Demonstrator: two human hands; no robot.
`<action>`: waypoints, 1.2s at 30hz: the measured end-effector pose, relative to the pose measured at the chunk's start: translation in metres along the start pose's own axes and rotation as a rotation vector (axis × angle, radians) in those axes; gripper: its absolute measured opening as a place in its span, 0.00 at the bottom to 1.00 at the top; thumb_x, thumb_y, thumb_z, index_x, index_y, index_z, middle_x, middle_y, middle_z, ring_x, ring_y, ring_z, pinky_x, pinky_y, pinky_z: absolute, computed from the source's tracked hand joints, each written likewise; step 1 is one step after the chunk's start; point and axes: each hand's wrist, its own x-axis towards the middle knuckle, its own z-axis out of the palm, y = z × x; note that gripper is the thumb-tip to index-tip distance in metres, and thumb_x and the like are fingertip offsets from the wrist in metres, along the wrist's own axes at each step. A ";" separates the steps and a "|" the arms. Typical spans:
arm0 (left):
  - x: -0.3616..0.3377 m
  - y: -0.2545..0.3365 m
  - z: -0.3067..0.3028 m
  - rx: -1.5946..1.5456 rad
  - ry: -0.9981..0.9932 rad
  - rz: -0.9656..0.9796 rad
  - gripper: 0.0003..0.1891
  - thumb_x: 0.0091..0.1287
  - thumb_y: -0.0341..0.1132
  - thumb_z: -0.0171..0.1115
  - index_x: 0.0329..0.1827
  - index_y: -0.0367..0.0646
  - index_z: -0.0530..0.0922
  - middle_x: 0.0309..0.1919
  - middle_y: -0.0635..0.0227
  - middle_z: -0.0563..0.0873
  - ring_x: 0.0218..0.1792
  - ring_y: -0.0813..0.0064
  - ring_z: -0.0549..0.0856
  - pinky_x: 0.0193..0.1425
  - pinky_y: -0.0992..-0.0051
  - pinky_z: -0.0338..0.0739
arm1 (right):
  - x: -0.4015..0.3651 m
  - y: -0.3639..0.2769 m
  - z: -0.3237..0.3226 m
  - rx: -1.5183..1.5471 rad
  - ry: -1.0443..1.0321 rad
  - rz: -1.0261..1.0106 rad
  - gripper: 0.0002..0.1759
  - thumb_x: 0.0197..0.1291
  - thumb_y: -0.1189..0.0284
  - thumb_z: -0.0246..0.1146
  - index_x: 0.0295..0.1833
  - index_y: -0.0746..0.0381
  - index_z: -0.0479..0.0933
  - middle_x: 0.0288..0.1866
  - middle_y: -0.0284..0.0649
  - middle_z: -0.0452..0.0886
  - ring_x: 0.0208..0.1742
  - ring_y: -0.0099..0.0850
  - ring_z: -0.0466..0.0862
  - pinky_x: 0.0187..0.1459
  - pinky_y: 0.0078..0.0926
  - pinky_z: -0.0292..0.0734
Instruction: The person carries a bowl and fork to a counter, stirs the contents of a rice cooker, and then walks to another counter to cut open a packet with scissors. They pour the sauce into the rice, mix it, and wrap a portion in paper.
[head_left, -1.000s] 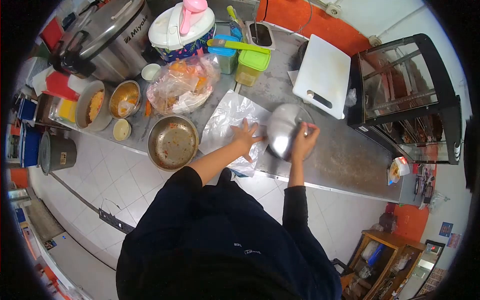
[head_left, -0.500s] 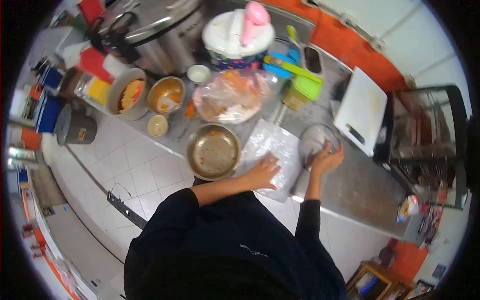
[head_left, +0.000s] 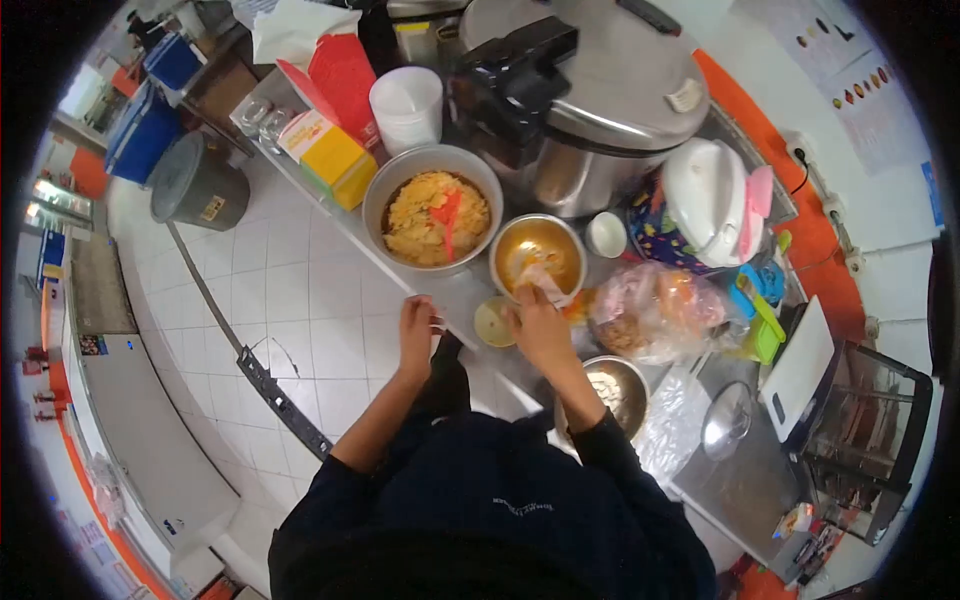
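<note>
Fingers of the right hand (head_left: pixel 541 325) were bunched together on a pale scrap (head_left: pixel 540 280) at the lower rim of a steel sauce bowl (head_left: pixel 538 252), just right of the frame's centre. The bowl held a thin orange-brown sauce. The scrap was crumpled. Its long axis ran roughly from the fingertips up towards the bowl's middle, though which end was which could not be told.

The left hand (head_left: pixel 417 335) lay left of centre on the counter edge (head_left: pixel 452 300), its fingers side by side and loosely straight, gripping nothing.

Between the two hands sat a small cream dish (head_left: pixel 493 322), its contents too small to make out. Above the left hand stood a large grey bowl (head_left: pixel 433 213) full of yellow flaky food, with a red utensil (head_left: pixel 447 215) lying in it, its length running from upper right to lower left.

A little white cup (head_left: pixel 606 234) stood just right of the sauce bowl. To the right lay a clear plastic bag (head_left: pixel 655 310) of orange and pale food. Below the bag, beside the right forearm, was a second steel bowl (head_left: pixel 617 392) smeared with residue. A big metal rice cooker (head_left: pixel 600 100) filled the top centre.
</note>
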 end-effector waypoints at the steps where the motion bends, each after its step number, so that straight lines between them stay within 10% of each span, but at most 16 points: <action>1: 0.014 -0.009 -0.023 0.028 0.006 -0.056 0.13 0.67 0.42 0.52 0.48 0.43 0.70 0.35 0.68 0.75 0.34 0.74 0.79 0.39 0.74 0.76 | -0.001 -0.001 0.028 -0.240 -0.136 0.052 0.24 0.55 0.61 0.64 0.46 0.69 0.68 0.44 0.50 0.76 0.43 0.48 0.80 0.37 0.39 0.79; 4: 0.038 -0.020 -0.048 0.156 -0.229 -0.363 0.15 0.69 0.42 0.50 0.53 0.44 0.69 0.42 0.63 0.77 0.39 0.70 0.80 0.42 0.72 0.77 | -0.011 -0.002 0.059 -0.287 -0.261 0.252 0.33 0.53 0.53 0.64 0.50 0.69 0.63 0.44 0.50 0.75 0.43 0.48 0.80 0.40 0.40 0.80; 14: 0.078 -0.093 0.003 0.550 -0.827 -0.055 0.20 0.73 0.49 0.42 0.54 0.43 0.70 0.42 0.63 0.80 0.38 0.73 0.83 0.42 0.71 0.78 | -0.032 -0.004 0.092 0.314 0.252 0.458 0.27 0.63 0.58 0.58 0.48 0.69 0.55 0.38 0.60 0.72 0.39 0.63 0.76 0.39 0.48 0.70; 20: 0.060 0.000 -0.037 -0.188 -1.046 -0.650 0.27 0.67 0.55 0.49 0.61 0.46 0.63 0.56 0.62 0.70 0.62 0.67 0.68 0.60 0.61 0.70 | -0.029 -0.080 0.031 0.505 -0.102 0.531 0.20 0.65 0.63 0.55 0.48 0.70 0.61 0.38 0.53 0.78 0.33 0.46 0.82 0.30 0.33 0.74; 22: 0.067 0.023 -0.068 -0.527 -1.191 -0.755 0.39 0.61 0.61 0.56 0.69 0.47 0.56 0.65 0.61 0.65 0.67 0.62 0.63 0.66 0.54 0.63 | 0.012 -0.113 0.000 0.381 -0.069 0.496 0.21 0.65 0.61 0.56 0.50 0.65 0.60 0.27 0.54 0.79 0.28 0.56 0.79 0.33 0.44 0.73; 25: 0.083 0.047 -0.130 -0.606 -1.047 -0.601 0.45 0.57 0.64 0.56 0.71 0.47 0.53 0.68 0.60 0.61 0.67 0.61 0.64 0.67 0.53 0.61 | 0.087 -0.111 0.028 -0.218 0.273 0.020 0.16 0.60 0.59 0.59 0.39 0.62 0.75 0.37 0.48 0.81 0.38 0.46 0.79 0.40 0.42 0.71; 27: 0.092 0.062 -0.141 -0.762 -1.033 -0.474 0.46 0.57 0.65 0.56 0.71 0.46 0.53 0.68 0.60 0.62 0.66 0.61 0.65 0.66 0.53 0.63 | 0.125 -0.102 0.067 -0.470 0.113 -0.070 0.10 0.58 0.67 0.58 0.37 0.62 0.79 0.39 0.42 0.81 0.43 0.42 0.77 0.48 0.42 0.66; 29: 0.103 0.094 -0.129 -0.700 -0.400 -0.095 0.45 0.58 0.63 0.58 0.70 0.44 0.54 0.66 0.60 0.64 0.65 0.63 0.67 0.67 0.58 0.62 | 0.158 -0.092 0.086 -0.589 -0.125 -0.058 0.11 0.57 0.67 0.57 0.38 0.61 0.79 0.39 0.42 0.81 0.43 0.42 0.78 0.47 0.42 0.69; 30: 0.116 0.096 -0.125 -0.699 -0.402 -0.083 0.45 0.58 0.63 0.58 0.70 0.44 0.54 0.66 0.60 0.64 0.65 0.63 0.67 0.67 0.58 0.62 | 0.170 -0.090 0.093 -0.702 -0.373 -0.038 0.11 0.57 0.67 0.56 0.39 0.61 0.80 0.39 0.43 0.81 0.42 0.42 0.80 0.46 0.41 0.72; 32: 0.149 0.089 -0.112 -0.252 -0.150 0.349 0.40 0.61 0.57 0.56 0.69 0.41 0.56 0.62 0.59 0.66 0.63 0.66 0.66 0.68 0.64 0.59 | 0.181 -0.090 0.092 -0.600 -0.331 0.113 0.11 0.56 0.68 0.55 0.39 0.60 0.81 0.40 0.43 0.82 0.42 0.42 0.81 0.44 0.41 0.74; 36: 0.188 0.089 -0.076 -0.375 -0.149 0.452 0.34 0.66 0.52 0.53 0.67 0.39 0.57 0.59 0.59 0.67 0.62 0.68 0.66 0.67 0.67 0.58 | 0.188 -0.093 0.057 -0.662 -0.238 0.132 0.12 0.57 0.69 0.53 0.38 0.59 0.82 0.41 0.44 0.82 0.41 0.41 0.84 0.40 0.38 0.79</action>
